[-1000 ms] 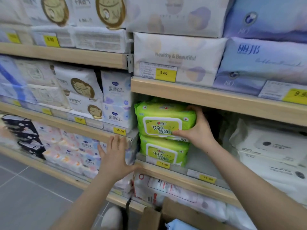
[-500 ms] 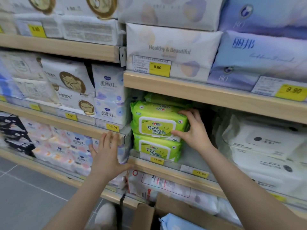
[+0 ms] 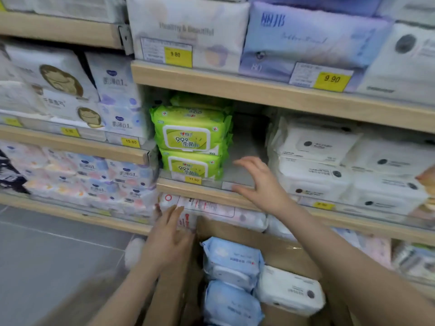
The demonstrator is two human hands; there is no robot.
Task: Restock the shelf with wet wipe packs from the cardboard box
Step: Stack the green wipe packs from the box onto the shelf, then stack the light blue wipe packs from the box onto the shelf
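Two green wet wipe packs [image 3: 191, 140] lie stacked flat on the wooden shelf [image 3: 200, 190], white-framed label flaps facing out, with more green packs behind them. At their 3 o'clock the shelf floor is bare, then come stacked white packs [image 3: 313, 161]. At 6 o'clock, below the shelf, the brown cardboard box [image 3: 277, 250] stands open. Inside it, two light-blue packs [image 3: 231, 260] lie one in front of the other, and a white pack [image 3: 292, 290] lies at their 3 o'clock, touching them.
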